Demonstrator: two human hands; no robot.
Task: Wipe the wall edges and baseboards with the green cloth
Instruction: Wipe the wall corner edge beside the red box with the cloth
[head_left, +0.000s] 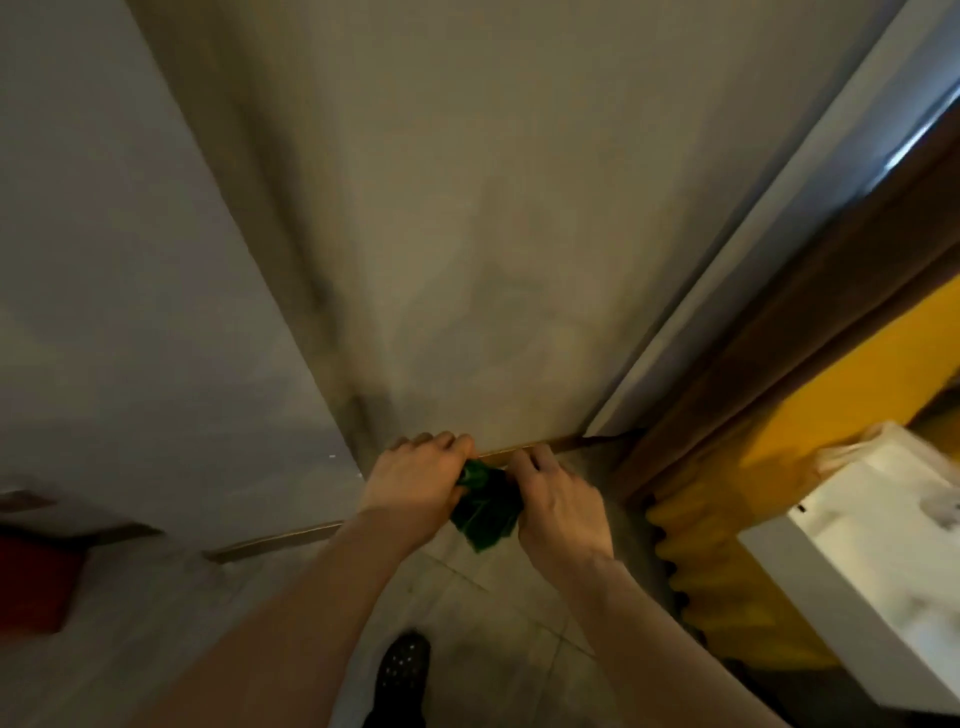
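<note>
Reaching down to the foot of the wall (519, 208), both hands meet at the baseboard (540, 448), a thin brown strip where wall and tiled floor (483, 613) join. The cloth (485, 506), dark green and bunched, sits between the two hands, just below the strip. The left hand (415, 480) lies at 9 o'clock of the cloth, its grip clenched on the cloth's upper left end, knuckles up against the wall's foot. The right hand (558, 499) lies at 3 o'clock of the cloth, fingers curled down over its right edge, fingertips touching the baseboard; it grasps that side of the cloth. A loose corner of the cloth hangs out at 6 o'clock, below both hands, over the floor.

At 9 o'clock of the hands a second wall face (130, 312) juts forward, with its own baseboard running along the floor. At 3 o'clock a pale door frame (753, 249) rises on a slant, beside it a brown curtain (779, 338) and yellow pleated fabric (727, 561). A white box (883, 571) stands at 4 o'clock. A red object (36, 582) sits at 8 o'clock, blurred. A dark shoe (402, 670) shows at 6 o'clock.
</note>
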